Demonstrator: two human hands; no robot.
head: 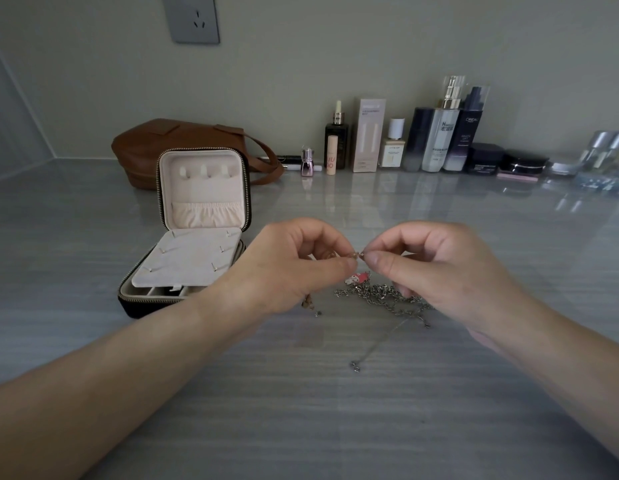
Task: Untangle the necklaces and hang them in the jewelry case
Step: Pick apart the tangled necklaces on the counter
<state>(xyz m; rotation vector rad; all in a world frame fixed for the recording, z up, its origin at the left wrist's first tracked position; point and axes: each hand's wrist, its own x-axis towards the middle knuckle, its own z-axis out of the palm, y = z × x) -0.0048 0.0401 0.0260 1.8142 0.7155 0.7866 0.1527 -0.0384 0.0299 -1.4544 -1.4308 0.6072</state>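
Two fingertip pinches on one gold chain (355, 255): left hand (290, 268) and right hand (436, 268), knuckles up.

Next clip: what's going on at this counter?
A person's left hand and right hand pinch a thin gold-coloured chain between them, just above a tangled heap of silver chains lying on the table. The jewelry case stands open to the left; nothing hangs on its lid hooks yet.

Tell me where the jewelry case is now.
In the head view, the jewelry case stands open on the countertop left of centre, just left of the left hand and in front of the brown bag.
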